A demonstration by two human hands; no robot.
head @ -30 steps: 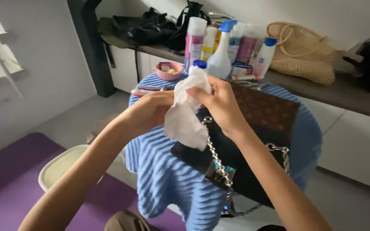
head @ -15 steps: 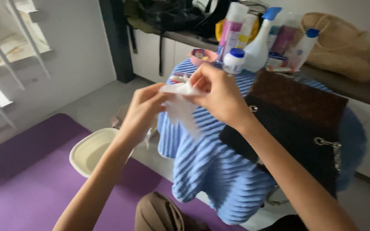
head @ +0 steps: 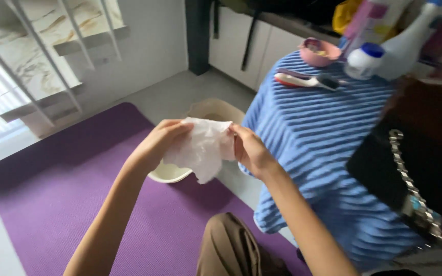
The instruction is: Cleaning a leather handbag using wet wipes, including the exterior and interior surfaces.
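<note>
White tissue (head: 201, 148) | left hand (head: 155, 143), right hand (head: 249, 149) pinch edges

Both forearms are extended forward and raised, the wrists brought close together. The left hand (head: 157, 143) is curled, its fingers pinched shut at the tips. The right hand (head: 249, 151) is turned palm inward, its fingers likewise closed in a pinch facing the left.

Both hands, left (head: 157, 143) and right (head: 249, 151), have carried the white wipe (head: 203, 148) off the blue-striped table (head: 313, 128), now above the cream bin (head: 216, 110).
</note>
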